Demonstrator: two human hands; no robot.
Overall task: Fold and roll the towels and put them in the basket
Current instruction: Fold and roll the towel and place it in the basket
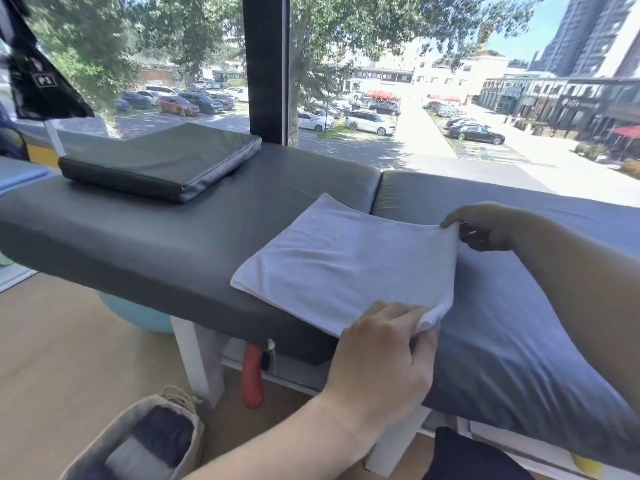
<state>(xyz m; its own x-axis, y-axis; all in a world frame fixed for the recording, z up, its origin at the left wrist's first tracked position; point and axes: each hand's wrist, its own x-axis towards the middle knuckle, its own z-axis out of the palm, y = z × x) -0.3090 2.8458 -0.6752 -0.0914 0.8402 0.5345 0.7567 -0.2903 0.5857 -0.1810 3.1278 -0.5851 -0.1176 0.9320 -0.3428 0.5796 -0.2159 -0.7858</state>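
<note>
Towel (341,261), white, folded to a rough square, lies flat on the grey padded massage bed (138,233), near its front edge. Both hands sit on the towel's right-hand edge: left hand (384,355) at the near corner, fingers (391,311) curled and pinching the cloth; right hand (485,225) at the far corner, fingertips pinching it. That held edge runs away from the person, so the rest of the towel stretches left of the fingers. A roll or fold would likely travel leftward. Basket (138,441) stands on the floor, lower left, nearer the left hand, rolled towels inside.
</note>
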